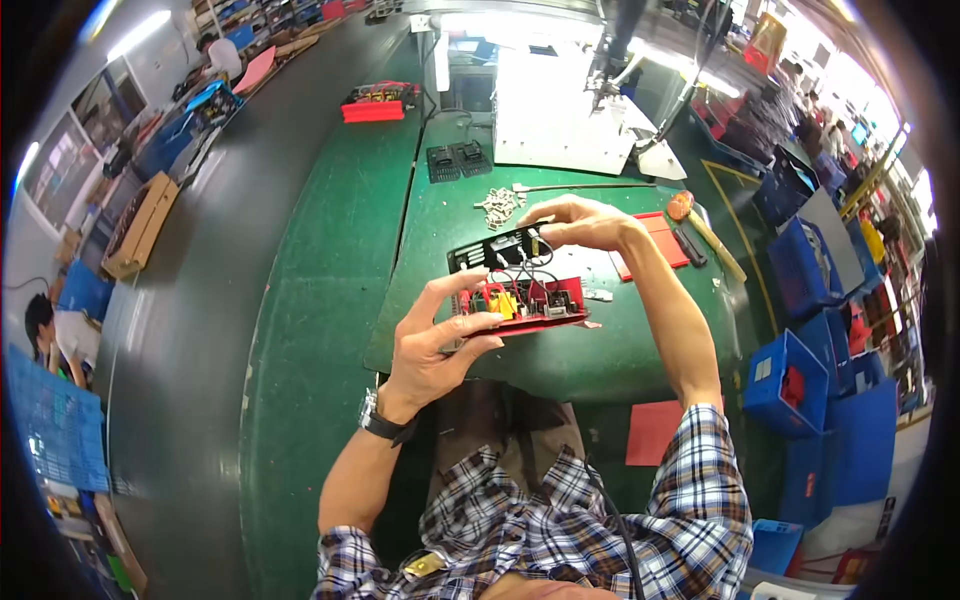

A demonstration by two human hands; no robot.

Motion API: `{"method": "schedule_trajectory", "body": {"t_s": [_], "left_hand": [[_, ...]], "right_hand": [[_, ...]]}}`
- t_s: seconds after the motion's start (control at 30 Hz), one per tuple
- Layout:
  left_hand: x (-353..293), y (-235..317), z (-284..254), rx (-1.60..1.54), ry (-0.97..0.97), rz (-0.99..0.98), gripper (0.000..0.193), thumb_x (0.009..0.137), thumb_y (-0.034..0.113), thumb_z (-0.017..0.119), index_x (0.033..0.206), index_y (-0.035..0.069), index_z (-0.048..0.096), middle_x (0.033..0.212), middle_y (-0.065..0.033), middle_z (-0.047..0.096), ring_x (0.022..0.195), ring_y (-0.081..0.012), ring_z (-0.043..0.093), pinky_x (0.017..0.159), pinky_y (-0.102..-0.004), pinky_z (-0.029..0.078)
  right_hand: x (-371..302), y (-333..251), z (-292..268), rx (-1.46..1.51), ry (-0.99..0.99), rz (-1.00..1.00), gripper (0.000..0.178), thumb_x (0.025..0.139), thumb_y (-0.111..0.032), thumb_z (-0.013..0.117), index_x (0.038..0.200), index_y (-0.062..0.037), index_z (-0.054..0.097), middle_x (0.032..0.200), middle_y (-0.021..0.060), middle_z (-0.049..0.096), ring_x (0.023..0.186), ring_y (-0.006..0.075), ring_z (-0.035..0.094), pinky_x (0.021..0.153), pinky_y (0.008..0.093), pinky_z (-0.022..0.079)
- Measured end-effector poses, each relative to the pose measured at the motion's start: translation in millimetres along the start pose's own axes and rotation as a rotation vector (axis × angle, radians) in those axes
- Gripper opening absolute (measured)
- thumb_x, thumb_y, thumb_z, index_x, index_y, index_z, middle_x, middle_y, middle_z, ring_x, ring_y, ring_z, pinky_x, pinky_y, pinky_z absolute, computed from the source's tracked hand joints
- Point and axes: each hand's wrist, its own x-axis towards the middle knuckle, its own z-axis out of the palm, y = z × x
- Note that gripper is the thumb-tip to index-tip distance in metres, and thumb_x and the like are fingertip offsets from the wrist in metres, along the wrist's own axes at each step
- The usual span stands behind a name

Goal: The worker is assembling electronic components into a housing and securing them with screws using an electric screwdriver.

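Note:
My left hand (432, 345) grips a red open-topped housing (548, 322) over the near part of the green bench. Inside the housing show a circuit board with a yellow block-shaped part (501, 303) and several wires. Its fingers close round the left end, thumb along the near side. My right hand (592, 222) pinches the far right edge of a black slotted panel (484, 253), which is tilted up behind the housing. Dark wires (540, 262) run between panel and housing. The right fingertips are partly hidden behind the panel.
Beyond my hands lie a pile of small metal parts (499, 207), two black slotted panels (458, 160) and a red unit (374, 110). To the right are a red panel (652, 246), a black-handled tool (690, 248) and a wooden-handled mallet (720, 240). Blue bins (788, 385) stand beyond.

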Motion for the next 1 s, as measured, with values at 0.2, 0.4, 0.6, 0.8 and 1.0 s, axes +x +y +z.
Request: {"method": "schedule_trajectory", "body": {"t_s": [0.2, 0.4, 0.6, 0.8, 1.0], "left_hand": [[1.1, -11.3, -7.6, 0.019, 0.017, 0.022, 0.050, 0.077, 0.004, 0.087, 0.125, 0.006, 0.074, 0.138, -0.0185, 0.064, 0.118, -0.0315, 0.067, 0.101, -0.0401, 0.055], [3.2, -27.6, 6.9, 0.033, 0.125, 0.036, 0.074, 0.084, 0.011, 0.086, 0.150, 0.000, 0.052, 0.137, -0.0219, 0.063, 0.117, -0.0354, 0.067, 0.098, -0.0411, 0.055], [5.7, -12.3, 20.1, 0.227, 0.034, -0.206, 0.065, 0.092, 0.019, 0.081, 0.144, -0.005, 0.050, 0.138, -0.0151, 0.061, 0.121, -0.0277, 0.063, 0.103, -0.0379, 0.051], [-8.6, -35.6, 37.7, -0.292, 0.250, -0.166, 0.066, 0.086, 0.015, 0.083, 0.142, -0.004, 0.052, 0.126, -0.0169, 0.065, 0.114, -0.0288, 0.066, 0.095, -0.0368, 0.053], [16.6, -19.0, 20.1, -0.025, 0.209, 0.127, 0.053, 0.073, -0.003, 0.080, 0.125, 0.002, 0.068, 0.120, -0.0151, 0.072, 0.112, -0.0335, 0.068, 0.095, -0.0413, 0.056]], "right_hand": [[-18.3, -73.9, 33.7, -0.496, 0.470, -0.180, 0.031, 0.097, -0.004, 0.068, 0.127, 0.0006, 0.071, 0.092, 0.0054, 0.076, 0.083, 0.0084, 0.068, 0.072, 0.0243, 0.053], [-35.4, -133.5, 152.6, -1.641, 0.565, -0.566, 0.038, 0.082, -0.011, 0.073, 0.116, 0.0021, 0.067, 0.082, 0.0109, 0.065, 0.060, 0.0200, 0.068, 0.049, 0.0326, 0.053], [9.0, -117.1, 200.0, -1.541, 0.636, -0.374, 0.026, 0.082, -0.009, 0.068, 0.101, 0.0036, 0.055, 0.079, 0.0158, 0.062, 0.060, 0.0250, 0.069, 0.044, 0.0347, 0.051], [-7.6, -122.8, 182.8, -0.937, 0.294, -0.456, 0.025, 0.084, -0.002, 0.065, 0.102, 0.0059, 0.049, 0.081, 0.0221, 0.065, 0.071, 0.0421, 0.068, 0.061, 0.0473, 0.054], [-55.2, -138.0, 128.2, -0.621, -0.099, -0.310, 0.047, 0.084, -0.011, 0.078, 0.125, -0.0013, 0.055, 0.095, 0.0165, 0.065, 0.085, 0.0388, 0.064, 0.076, 0.0456, 0.052]]}}
